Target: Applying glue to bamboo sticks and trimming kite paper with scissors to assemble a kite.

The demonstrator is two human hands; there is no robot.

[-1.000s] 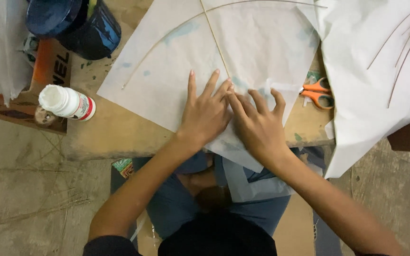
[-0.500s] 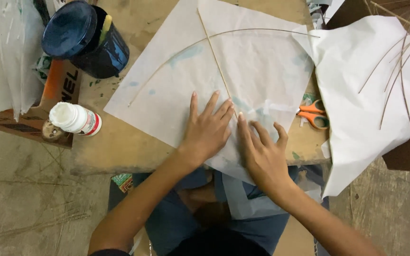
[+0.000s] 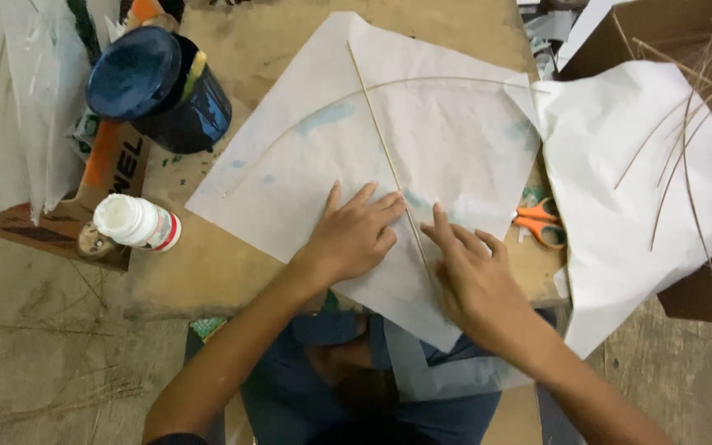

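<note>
A white diamond-shaped paper sheet (image 3: 422,140) lies on a low wooden board (image 3: 208,264), with a straight thin stick (image 3: 385,152) down its middle and a curved stick (image 3: 422,82) bowed across it. My left hand (image 3: 356,235) lies flat on the paper just left of the straight stick, fingers spread. My right hand (image 3: 471,276) rests flat on the paper right of the stick, its fingertips close to the stick's lower part. Neither hand holds anything.
Orange-handled scissors (image 3: 537,222) lie right of my right hand. More white paper (image 3: 628,206) drapes over a cardboard box with thin sticks (image 3: 686,115). A dark blue pot (image 3: 158,86) and a white bottle (image 3: 138,222) sit at left.
The view has shifted so the table contents sit lower. My hands have moved apart a little, the right one sliding down and right along the straight stick.
</note>
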